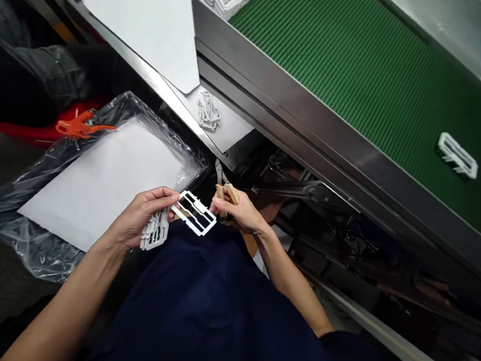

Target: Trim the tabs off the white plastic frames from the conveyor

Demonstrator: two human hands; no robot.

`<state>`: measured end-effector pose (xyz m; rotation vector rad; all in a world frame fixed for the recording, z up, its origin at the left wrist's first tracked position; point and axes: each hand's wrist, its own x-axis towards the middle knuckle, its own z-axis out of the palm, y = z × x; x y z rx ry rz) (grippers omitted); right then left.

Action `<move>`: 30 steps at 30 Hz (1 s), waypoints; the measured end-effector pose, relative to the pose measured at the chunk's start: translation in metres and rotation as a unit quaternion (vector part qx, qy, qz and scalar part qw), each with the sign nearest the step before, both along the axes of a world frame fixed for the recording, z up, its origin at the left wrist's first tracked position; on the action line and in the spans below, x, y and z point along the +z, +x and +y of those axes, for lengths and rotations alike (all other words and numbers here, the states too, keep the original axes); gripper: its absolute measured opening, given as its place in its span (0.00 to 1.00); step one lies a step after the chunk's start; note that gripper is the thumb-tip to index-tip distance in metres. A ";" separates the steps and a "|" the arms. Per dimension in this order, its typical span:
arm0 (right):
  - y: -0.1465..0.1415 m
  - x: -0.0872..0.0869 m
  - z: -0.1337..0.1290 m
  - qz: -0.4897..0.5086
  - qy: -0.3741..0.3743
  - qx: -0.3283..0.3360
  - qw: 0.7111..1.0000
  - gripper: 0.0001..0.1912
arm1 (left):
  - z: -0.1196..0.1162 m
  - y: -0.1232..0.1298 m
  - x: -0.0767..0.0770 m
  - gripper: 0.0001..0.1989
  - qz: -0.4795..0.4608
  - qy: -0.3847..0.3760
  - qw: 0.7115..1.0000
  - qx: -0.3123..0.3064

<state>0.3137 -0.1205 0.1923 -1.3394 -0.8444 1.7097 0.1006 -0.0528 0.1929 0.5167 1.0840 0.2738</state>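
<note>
My left hand (146,211) is closed on white plastic frames. One rectangular frame (199,206) is pinched between thumb and fingers and extends to the right, while a stack of similar frames (155,230) hangs under the palm. My right hand (240,210) grips pliers (221,187) with tan handles, their metal jaws pointing up and away from me. The right fingertips are close to the right end of the single frame; whether they touch it I cannot tell.
A green ribbed conveyor (340,71) carries white frames (458,155) at right. Beyond my hands, a metal ledge holds small white parts (208,111) and paper (149,24). A plastic-lined container (108,179) with orange-handled cutters (79,126) lies left. Another person's sleeve (59,69) is at far left.
</note>
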 end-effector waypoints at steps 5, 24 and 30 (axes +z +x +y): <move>-0.001 0.006 -0.006 -0.002 -0.004 -0.015 1.000 0.18 | -0.001 0.006 0.005 0.11 -0.003 -0.009 1.000 -0.010; -0.004 -0.001 -0.032 0.051 -0.013 0.025 0.998 0.20 | -0.003 -0.004 0.012 0.09 0.005 0.302 0.937 -0.176; -0.016 -0.007 -0.042 0.075 -0.003 0.041 0.996 0.17 | -0.002 -0.001 0.018 0.11 -0.050 0.348 0.907 -0.232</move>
